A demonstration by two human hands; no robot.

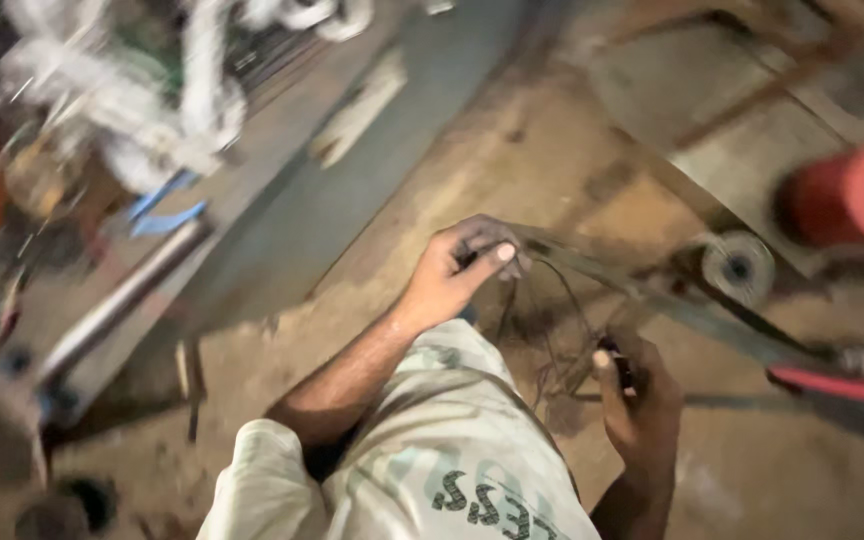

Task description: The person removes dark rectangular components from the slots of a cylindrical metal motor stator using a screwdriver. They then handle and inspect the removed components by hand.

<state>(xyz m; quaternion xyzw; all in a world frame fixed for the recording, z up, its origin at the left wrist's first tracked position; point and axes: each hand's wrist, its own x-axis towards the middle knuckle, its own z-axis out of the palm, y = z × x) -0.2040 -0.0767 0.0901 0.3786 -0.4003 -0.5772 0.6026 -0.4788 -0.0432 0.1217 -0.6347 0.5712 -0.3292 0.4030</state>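
Both arms are bare and reach down and forward from the bottom of the view. The left hand (462, 268) is further out, wrist bent, fingers (492, 235) curled into a closed pinch with the thumb pressed along the top. The right hand (637, 395) sits lower and closer to the body, forearm coming up from the bottom edge, fingers wrapped shut, thumb tip pointing up. The two hands are apart, not touching.

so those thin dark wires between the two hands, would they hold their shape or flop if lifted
Probably floppy: the thin dark wires sag in loose loops between the left hand and the right hand. Likely light, since each pinching grip looks relaxed. They may tangle, as the strands cross each other, though blur hides detail.
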